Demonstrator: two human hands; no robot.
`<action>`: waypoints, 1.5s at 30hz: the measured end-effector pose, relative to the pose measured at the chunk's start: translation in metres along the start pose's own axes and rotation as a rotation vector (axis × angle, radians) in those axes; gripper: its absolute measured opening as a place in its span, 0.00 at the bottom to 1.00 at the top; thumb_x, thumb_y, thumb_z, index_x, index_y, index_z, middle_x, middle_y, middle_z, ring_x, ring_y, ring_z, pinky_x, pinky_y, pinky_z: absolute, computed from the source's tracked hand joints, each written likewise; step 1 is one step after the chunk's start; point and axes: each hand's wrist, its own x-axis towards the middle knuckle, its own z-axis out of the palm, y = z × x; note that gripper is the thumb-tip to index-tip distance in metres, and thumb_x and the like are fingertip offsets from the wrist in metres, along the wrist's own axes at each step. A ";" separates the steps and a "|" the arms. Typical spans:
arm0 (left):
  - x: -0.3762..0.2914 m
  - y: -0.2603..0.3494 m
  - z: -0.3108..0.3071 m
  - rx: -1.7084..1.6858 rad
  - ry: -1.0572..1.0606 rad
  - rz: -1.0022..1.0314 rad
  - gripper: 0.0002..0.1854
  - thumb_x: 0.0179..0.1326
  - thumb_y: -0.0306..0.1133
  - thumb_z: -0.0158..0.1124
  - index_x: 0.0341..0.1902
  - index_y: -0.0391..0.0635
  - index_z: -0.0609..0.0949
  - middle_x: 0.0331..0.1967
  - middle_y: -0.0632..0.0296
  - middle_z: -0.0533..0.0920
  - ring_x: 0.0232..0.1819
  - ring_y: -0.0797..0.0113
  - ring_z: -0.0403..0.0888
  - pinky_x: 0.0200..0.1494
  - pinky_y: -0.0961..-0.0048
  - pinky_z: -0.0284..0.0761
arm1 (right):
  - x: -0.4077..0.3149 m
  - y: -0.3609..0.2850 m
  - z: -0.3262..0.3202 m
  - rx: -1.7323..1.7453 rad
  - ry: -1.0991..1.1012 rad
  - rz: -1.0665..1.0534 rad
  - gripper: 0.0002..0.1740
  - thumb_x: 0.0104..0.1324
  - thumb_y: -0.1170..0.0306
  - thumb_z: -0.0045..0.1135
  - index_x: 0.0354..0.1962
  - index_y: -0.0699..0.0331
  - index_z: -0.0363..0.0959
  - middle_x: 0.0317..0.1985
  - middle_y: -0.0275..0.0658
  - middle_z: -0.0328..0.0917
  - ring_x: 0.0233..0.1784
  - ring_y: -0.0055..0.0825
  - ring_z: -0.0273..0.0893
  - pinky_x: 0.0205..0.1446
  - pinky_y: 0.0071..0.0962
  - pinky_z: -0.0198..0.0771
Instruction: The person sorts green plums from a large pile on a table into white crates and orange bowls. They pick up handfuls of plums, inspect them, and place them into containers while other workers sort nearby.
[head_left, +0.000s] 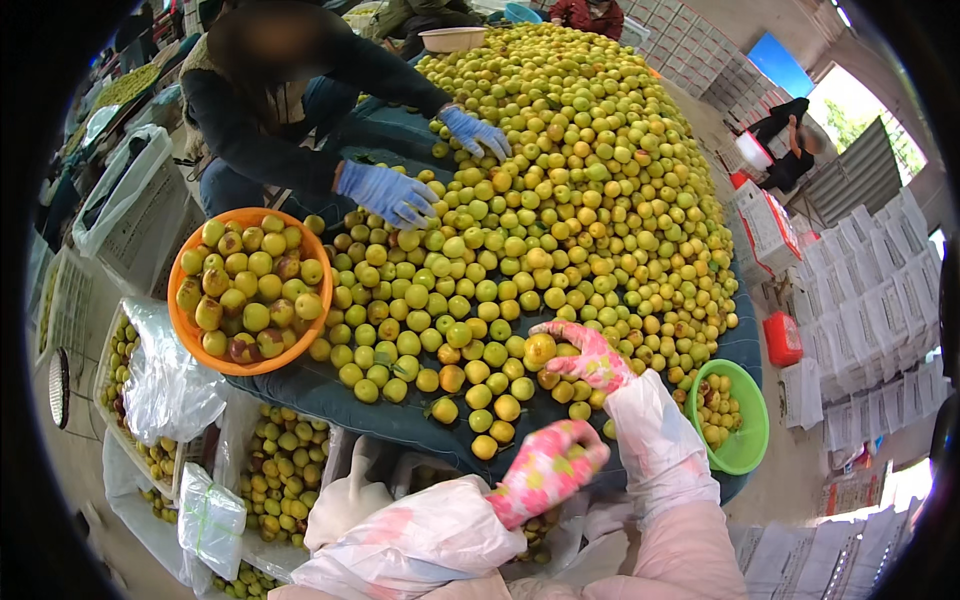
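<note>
A large heap of yellow-green jujubes (570, 202) is spread over a table covered in dark blue-green cloth (300, 386). Both my hands wear pink floral gloves. At the near side of the heap, my right hand (592, 360) grips one yellowish jujube (540, 349) between thumb and fingers. My left hand (551, 472) is curled above the table's near edge, slightly blurred. A yellow-green patch shows between its fingers; whether that is a fruit or the glove's pattern I cannot tell.
Across the table, a co-worker's blue-gloved hands (386, 193) touch the fruit. An orange basin (330, 300) of browned jujubes stands left, a green basin (761, 431) right. Below the near edge are jujube-filled crates (180, 480) and plastic bags (169, 375). White cartons (870, 300) are stacked right.
</note>
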 end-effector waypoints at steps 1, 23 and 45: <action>0.000 0.000 -0.005 -0.200 0.032 -0.078 0.09 0.64 0.34 0.63 0.41 0.43 0.79 0.31 0.64 0.79 0.30 0.76 0.78 0.32 0.75 0.77 | -0.010 -0.007 0.003 -0.017 0.027 -0.032 0.34 0.53 0.63 0.73 0.56 0.63 0.73 0.55 0.36 0.76 0.60 0.25 0.70 0.67 0.29 0.62; -0.047 -0.056 0.031 -0.291 0.109 0.101 0.21 0.75 0.48 0.44 0.57 0.46 0.75 0.37 0.62 0.81 0.28 0.76 0.79 0.22 0.78 0.74 | -0.198 -0.041 0.094 -0.120 0.449 -0.272 0.31 0.53 0.69 0.70 0.56 0.60 0.70 0.49 0.41 0.74 0.53 0.37 0.73 0.57 0.33 0.69; -0.080 -0.048 0.070 -0.529 -0.288 -0.474 0.19 0.73 0.45 0.51 0.57 0.44 0.75 0.37 0.66 0.79 0.36 0.75 0.79 0.33 0.77 0.76 | -0.222 0.100 -0.029 0.686 0.987 0.001 0.25 0.68 0.59 0.57 0.54 0.69 0.72 0.54 0.46 0.77 0.55 0.39 0.77 0.57 0.34 0.73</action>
